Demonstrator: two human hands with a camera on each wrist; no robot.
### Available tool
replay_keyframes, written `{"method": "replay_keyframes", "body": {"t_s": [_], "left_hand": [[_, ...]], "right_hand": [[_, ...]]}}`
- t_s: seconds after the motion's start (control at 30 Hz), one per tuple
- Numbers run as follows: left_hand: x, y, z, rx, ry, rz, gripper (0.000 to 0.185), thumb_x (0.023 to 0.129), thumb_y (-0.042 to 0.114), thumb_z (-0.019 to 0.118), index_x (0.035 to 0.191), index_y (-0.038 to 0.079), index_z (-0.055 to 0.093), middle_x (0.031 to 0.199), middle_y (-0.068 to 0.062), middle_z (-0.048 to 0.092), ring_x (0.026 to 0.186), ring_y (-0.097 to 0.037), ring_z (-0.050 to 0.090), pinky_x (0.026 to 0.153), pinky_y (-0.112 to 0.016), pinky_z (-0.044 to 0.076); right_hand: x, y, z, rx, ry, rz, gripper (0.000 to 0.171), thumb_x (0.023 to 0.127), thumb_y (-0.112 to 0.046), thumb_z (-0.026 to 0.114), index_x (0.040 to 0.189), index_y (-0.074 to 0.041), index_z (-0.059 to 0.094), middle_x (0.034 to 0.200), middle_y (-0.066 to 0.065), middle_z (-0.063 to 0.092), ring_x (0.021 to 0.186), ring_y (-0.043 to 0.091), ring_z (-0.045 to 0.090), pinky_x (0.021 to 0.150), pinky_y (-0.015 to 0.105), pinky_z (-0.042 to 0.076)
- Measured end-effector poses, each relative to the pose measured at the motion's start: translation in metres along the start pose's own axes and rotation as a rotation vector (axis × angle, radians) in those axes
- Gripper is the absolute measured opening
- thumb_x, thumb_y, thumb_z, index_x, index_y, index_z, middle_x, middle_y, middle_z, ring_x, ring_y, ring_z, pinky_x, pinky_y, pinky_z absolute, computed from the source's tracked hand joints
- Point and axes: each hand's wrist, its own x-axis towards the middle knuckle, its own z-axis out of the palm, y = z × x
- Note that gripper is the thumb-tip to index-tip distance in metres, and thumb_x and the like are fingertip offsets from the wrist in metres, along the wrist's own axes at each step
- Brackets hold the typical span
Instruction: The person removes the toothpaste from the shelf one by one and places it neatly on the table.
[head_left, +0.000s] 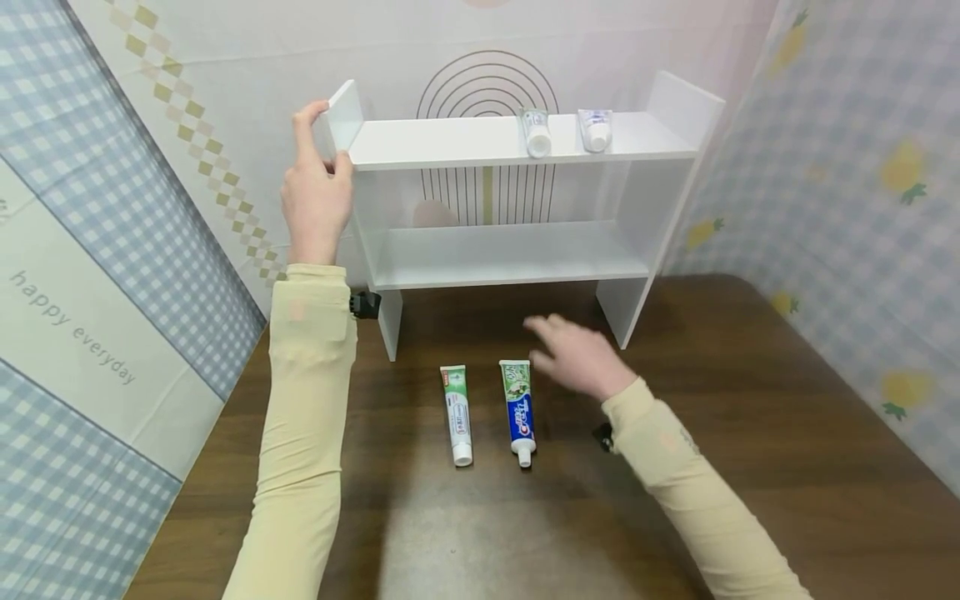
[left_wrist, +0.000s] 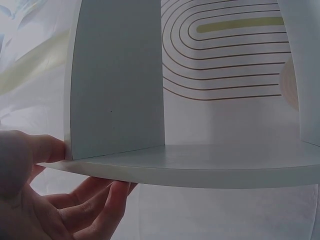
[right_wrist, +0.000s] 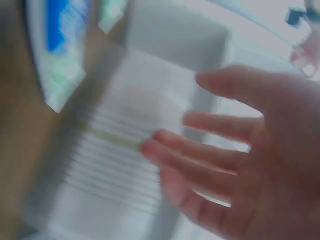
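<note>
My left hand (head_left: 318, 196) grips the upper left side panel (head_left: 344, 117) of a white two-tier shelf (head_left: 510, 254). In the left wrist view, thumb and fingers wrap round the board's edge. Over the brown table, just right of a blue-and-green toothpaste tube (head_left: 520, 408), my right hand (head_left: 577, 358) hovers with nothing in it. Its fingers look relaxed and spread in the right wrist view, which is blurred. A green-and-white toothpaste tube (head_left: 457, 417) lies to the left of the blue one, both with caps toward me.
Two pale toothpaste tubes, one at mid-right (head_left: 536, 133) and another beside it (head_left: 596, 132), lie on the top board with caps forward. A patterned cloth (head_left: 630, 42) hangs behind the shelf. Checked cloth (head_left: 847, 150) covers the right side. The shelf stands toward the table's (head_left: 450, 533) back.
</note>
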Motion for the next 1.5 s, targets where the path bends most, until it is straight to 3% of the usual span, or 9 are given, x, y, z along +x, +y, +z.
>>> {"method": "replay_keyframes", "body": {"t_s": [0.1, 0.27, 0.37, 0.43, 0.53, 0.73, 1.07, 1.33, 1.5], "left_hand": [[0.000, 0.000, 0.000, 0.001, 0.002, -0.005, 0.052, 0.098, 0.029, 0.040, 0.140, 0.055, 0.023, 0.071, 0.009, 0.051, 0.062, -0.015, 0.048, 0.058, -0.028, 0.037], [0.000, 0.000, 0.002, 0.006, -0.003, -0.004, 0.052, 0.098, 0.030, 0.041, 0.140, 0.055, 0.023, 0.078, 0.007, 0.055, 0.064, -0.016, 0.050, 0.059, -0.028, 0.039], [0.001, 0.000, 0.002, 0.005, 0.005, 0.010, 0.052, 0.098, 0.029, 0.040, 0.141, 0.053, 0.024, 0.075, 0.008, 0.054, 0.064, -0.016, 0.049, 0.059, -0.028, 0.037], [0.001, 0.000, 0.003, 0.003, 0.011, 0.017, 0.051, 0.098, 0.029, 0.040, 0.141, 0.053, 0.025, 0.072, 0.009, 0.052, 0.063, -0.016, 0.049, 0.059, -0.028, 0.037], [0.001, -0.001, 0.003, 0.000, 0.011, 0.016, 0.051, 0.098, 0.029, 0.041, 0.141, 0.052, 0.025, 0.073, 0.009, 0.053, 0.062, -0.015, 0.049, 0.059, -0.028, 0.037], [-0.001, 0.001, 0.008, -0.005, 0.001, 0.016, 0.052, 0.098, 0.029, 0.041, 0.141, 0.053, 0.024, 0.078, 0.005, 0.056, 0.064, -0.016, 0.049, 0.059, -0.028, 0.038], [-0.003, 0.006, 0.010, -0.019, 0.001, 0.047, 0.051, 0.098, 0.029, 0.041, 0.141, 0.052, 0.025, 0.076, 0.007, 0.055, 0.061, -0.016, 0.048, 0.057, -0.028, 0.037], [-0.003, 0.006, 0.010, -0.024, -0.002, 0.042, 0.052, 0.098, 0.028, 0.040, 0.141, 0.053, 0.025, 0.067, 0.009, 0.050, 0.058, -0.014, 0.045, 0.055, -0.027, 0.036], [-0.002, 0.004, 0.007, -0.017, 0.007, 0.032, 0.051, 0.098, 0.029, 0.041, 0.141, 0.053, 0.025, 0.066, 0.009, 0.048, 0.059, -0.014, 0.046, 0.056, -0.027, 0.036]], "right_hand": [[0.011, 0.001, -0.039, 0.059, 0.187, 0.022, 0.058, 0.095, -0.025, 0.056, 0.147, -0.008, 0.037, 0.128, 0.018, 0.058, 0.108, 0.032, 0.061, 0.083, 0.048, 0.054], [0.032, -0.006, -0.096, 0.056, 0.601, -0.024, 0.053, 0.094, -0.017, 0.057, 0.143, -0.006, 0.040, 0.107, 0.017, 0.059, 0.093, 0.030, 0.055, 0.070, 0.043, 0.050], [0.046, -0.012, -0.119, 0.011, 0.734, -0.015, 0.049, 0.094, -0.020, 0.055, 0.141, -0.009, 0.043, 0.104, 0.015, 0.058, 0.090, 0.030, 0.054, 0.066, 0.044, 0.047], [0.056, -0.014, -0.130, -0.021, 0.738, -0.003, 0.050, 0.095, -0.024, 0.053, 0.142, -0.012, 0.042, 0.102, 0.016, 0.057, 0.086, 0.030, 0.051, 0.063, 0.043, 0.045], [0.067, -0.017, -0.138, -0.062, 0.676, 0.018, 0.056, 0.095, -0.030, 0.053, 0.147, -0.015, 0.038, 0.099, 0.017, 0.054, 0.080, 0.028, 0.046, 0.059, 0.039, 0.040], [0.077, -0.017, -0.140, -0.069, 0.585, 0.092, 0.061, 0.095, -0.034, 0.052, 0.151, -0.018, 0.033, 0.098, 0.015, 0.049, 0.079, 0.024, 0.040, 0.057, 0.032, 0.033], [0.074, -0.016, -0.139, 0.008, 0.626, 0.127, 0.050, 0.095, -0.034, 0.054, 0.141, -0.018, 0.042, 0.098, 0.017, 0.055, 0.079, 0.028, 0.046, 0.060, 0.035, 0.035], [0.077, -0.022, -0.155, -0.013, 0.560, 0.169, 0.036, 0.098, -0.034, 0.047, 0.127, -0.013, 0.045, 0.083, 0.011, 0.056, 0.070, 0.026, 0.048, 0.055, 0.034, 0.034], [0.082, -0.023, -0.156, -0.012, 0.498, 0.199, 0.042, 0.100, -0.030, 0.036, 0.139, -0.015, 0.041, 0.104, 0.015, 0.064, 0.076, 0.030, 0.054, 0.061, 0.043, 0.044]]}}
